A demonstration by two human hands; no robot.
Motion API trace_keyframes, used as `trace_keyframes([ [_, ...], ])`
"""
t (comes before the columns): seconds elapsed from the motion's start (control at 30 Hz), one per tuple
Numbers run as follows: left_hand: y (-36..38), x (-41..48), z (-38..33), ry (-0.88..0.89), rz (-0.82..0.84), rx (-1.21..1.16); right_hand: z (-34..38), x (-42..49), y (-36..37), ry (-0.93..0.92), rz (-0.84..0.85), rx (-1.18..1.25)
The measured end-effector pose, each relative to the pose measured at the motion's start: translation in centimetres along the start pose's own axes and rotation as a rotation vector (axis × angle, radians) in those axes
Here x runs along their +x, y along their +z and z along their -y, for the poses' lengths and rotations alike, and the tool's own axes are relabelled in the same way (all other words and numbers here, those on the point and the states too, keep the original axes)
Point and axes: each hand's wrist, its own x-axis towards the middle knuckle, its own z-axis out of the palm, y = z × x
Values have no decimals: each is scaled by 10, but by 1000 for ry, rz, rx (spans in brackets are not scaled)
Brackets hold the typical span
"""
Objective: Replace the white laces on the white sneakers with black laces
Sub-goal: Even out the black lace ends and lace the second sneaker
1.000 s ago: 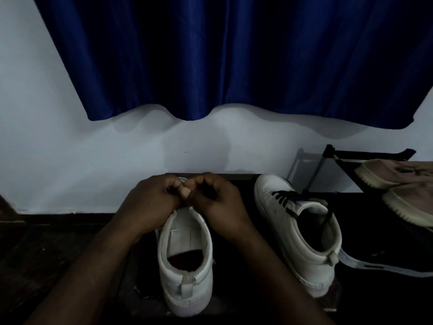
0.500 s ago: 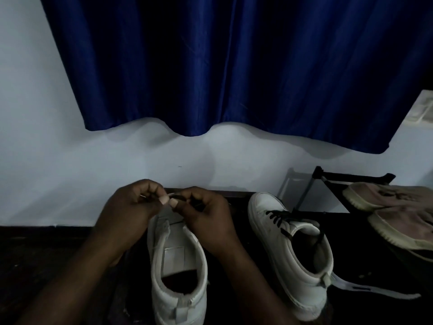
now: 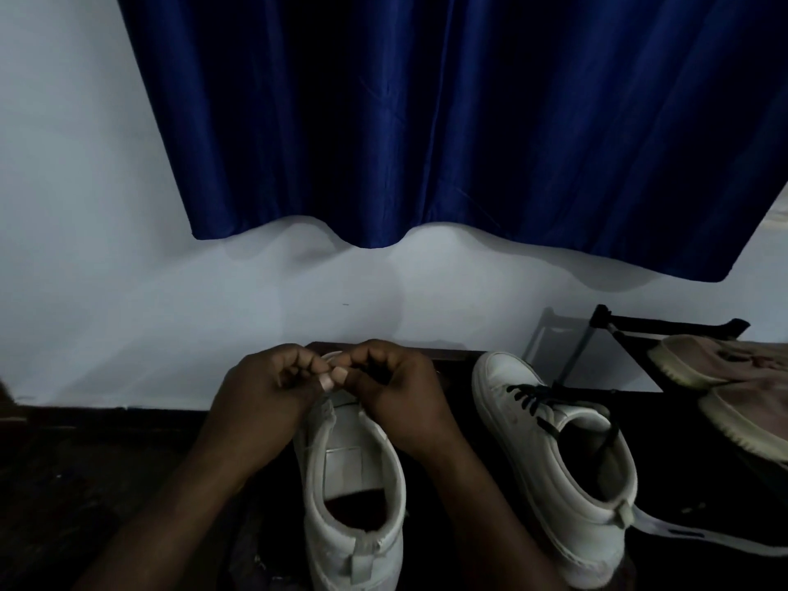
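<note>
Both the left hand (image 3: 264, 392) and right hand (image 3: 398, 394) are curling thumbs together, their pinch hidden, over the near sneaker (image 3: 354, 475), which is pointing toe-first at the wall (image 3: 128, 313).

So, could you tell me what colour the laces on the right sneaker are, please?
Black laces, seen in the head view.

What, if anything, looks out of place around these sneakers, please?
The sneaker on the right has its black lace untied, one end hanging loose into the opening. Nothing looks spilled or damaged.
</note>
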Motion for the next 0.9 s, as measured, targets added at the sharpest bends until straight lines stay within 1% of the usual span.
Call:
trace_keyframes([
  [0.07,0,-2,0,-19,-9,-4,0,0,0,2,-4,5],
  [0.13,-4,-5,-3,-83,19,-15,-1,0,1,6,-35,16],
  [0.2,-8,-9,-7,-163,114,-58,-3,0,1,8,-72,25],
  [0.3,-9,-17,-14,-238,264,-113,-2,2,3,10,-50,59],
  [0.33,-8,-17,-14,-246,265,-85,-1,2,3,16,-35,61],
  [0.43,-13,-12,-12,-300,181,2,2,3,3,32,-3,-2],
  [0.5,-20,-7,-11,-333,170,-16,6,5,0,64,23,-38],
  [0.63,-31,-5,-6,-408,228,-133,22,16,-4,143,120,-190],
  [0.73,-36,-1,2,-479,232,-296,23,21,2,133,112,-251],
  [0.8,-36,1,9,-505,256,-387,19,19,7,103,92,-214],
  [0.9,-36,3,17,-544,266,-452,14,14,7,98,76,-123],
])
